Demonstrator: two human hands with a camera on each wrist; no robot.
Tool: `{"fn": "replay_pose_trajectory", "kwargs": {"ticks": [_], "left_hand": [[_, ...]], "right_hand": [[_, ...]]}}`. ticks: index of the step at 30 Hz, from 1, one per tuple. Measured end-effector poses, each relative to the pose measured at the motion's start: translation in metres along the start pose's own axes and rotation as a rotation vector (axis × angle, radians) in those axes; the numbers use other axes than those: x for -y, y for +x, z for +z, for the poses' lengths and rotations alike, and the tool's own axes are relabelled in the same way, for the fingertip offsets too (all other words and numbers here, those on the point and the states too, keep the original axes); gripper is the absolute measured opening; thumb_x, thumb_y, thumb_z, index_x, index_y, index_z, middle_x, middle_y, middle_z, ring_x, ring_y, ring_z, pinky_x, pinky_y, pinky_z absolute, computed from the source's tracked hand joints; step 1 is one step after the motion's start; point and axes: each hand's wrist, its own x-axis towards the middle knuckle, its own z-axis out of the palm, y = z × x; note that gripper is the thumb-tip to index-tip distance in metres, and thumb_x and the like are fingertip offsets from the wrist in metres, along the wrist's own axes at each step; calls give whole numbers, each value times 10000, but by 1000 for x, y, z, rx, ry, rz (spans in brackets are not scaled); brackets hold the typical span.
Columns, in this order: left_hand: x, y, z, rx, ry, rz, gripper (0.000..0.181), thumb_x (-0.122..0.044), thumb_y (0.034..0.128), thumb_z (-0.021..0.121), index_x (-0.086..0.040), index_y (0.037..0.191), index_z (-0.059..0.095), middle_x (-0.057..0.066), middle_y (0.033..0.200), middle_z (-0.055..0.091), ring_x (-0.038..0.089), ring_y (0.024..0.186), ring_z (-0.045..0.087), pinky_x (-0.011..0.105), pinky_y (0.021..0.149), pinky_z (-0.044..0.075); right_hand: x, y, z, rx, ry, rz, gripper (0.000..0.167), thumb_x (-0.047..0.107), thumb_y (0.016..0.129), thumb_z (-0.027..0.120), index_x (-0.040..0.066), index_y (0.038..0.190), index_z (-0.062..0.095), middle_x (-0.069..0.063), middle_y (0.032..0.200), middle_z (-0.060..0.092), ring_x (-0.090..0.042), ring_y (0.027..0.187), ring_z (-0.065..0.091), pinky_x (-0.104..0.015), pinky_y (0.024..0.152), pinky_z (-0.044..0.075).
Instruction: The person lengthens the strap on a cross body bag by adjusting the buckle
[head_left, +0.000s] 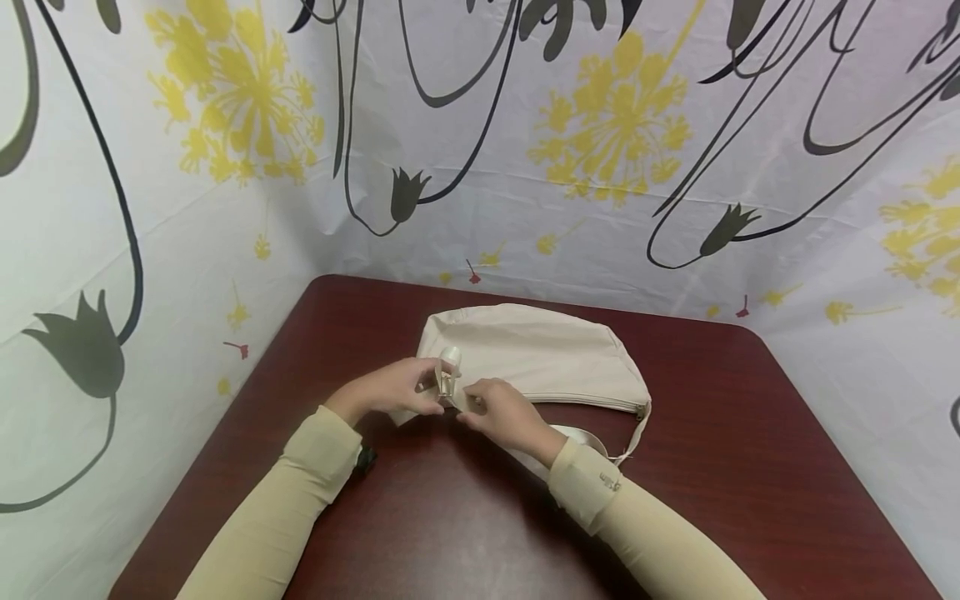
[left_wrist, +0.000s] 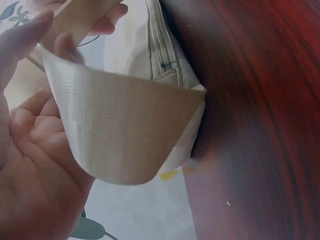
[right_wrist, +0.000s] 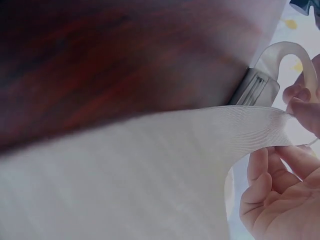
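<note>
A cream fabric bag [head_left: 532, 350] lies on the table with its zipper edge toward the person. At its left end, the left hand [head_left: 397, 387] pinches the cream strap near a small buckle [head_left: 446, 387]. Close beside it on the right, the right hand [head_left: 510, 417] pinches the same strap between thumb and fingers. In the left wrist view, a wide loop of strap [left_wrist: 120, 125] hangs in front of the left hand [left_wrist: 45, 170]. The right wrist view shows the strap [right_wrist: 250, 125] running into the pinch of the right hand [right_wrist: 282, 200].
The dark red table [head_left: 420, 533] reaches to patterned white cloth [head_left: 480, 142] at the back and sides. A small black object [head_left: 365, 460] shows beside the left sleeve. More strap [head_left: 581, 437] lies beyond the right wrist, below the bag's right end.
</note>
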Motion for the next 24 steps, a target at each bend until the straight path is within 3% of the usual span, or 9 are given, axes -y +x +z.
{"fn": "replay_pose_trajectory", "kwargs": {"ticks": [6, 9, 13, 20, 24], "left_hand": [[0, 0, 0, 19, -72, -47, 559, -149, 856, 793, -79, 1343, 529, 27, 1105, 715, 157, 945, 616, 331, 875, 477], [1, 0, -1, 22, -64, -51, 518, -173, 855, 797, -78, 1299, 547, 33, 1103, 724, 156, 940, 613, 336, 868, 474], [2, 0, -2, 23, -37, -46, 468, -208, 857, 800, -86, 1244, 567, 49, 1128, 733, 170, 1022, 639, 353, 908, 474], [2, -1, -3, 39, -96, -102, 430, -198, 857, 790, -108, 1218, 573, 76, 1173, 727, 228, 1136, 654, 406, 976, 465], [2, -2, -4, 48, -97, -96, 412, -205, 862, 789, -107, 1204, 580, 102, 1183, 720, 251, 1172, 646, 421, 991, 469]], "right_hand": [[-3, 0, -1, 11, 0, 13, 118, 204, 889, 792, 169, 889, 680, 42, 831, 601, -134, 737, 499, -295, 651, 433], [-4, -1, -1, 20, 10, 21, 111, 205, 889, 794, 171, 904, 690, 48, 850, 607, -137, 750, 506, -299, 660, 437], [-5, -2, -2, 23, 15, 15, 107, 199, 883, 799, 174, 926, 705, 49, 851, 605, -143, 759, 509, -308, 675, 435], [-8, -5, -4, 39, 33, 18, 108, 164, 881, 800, 160, 912, 697, 54, 828, 593, -152, 763, 515, -302, 677, 428], [-8, -7, -5, 52, 22, 23, 108, 174, 887, 795, 148, 940, 705, 69, 774, 572, -142, 737, 477, -306, 675, 415]]}}
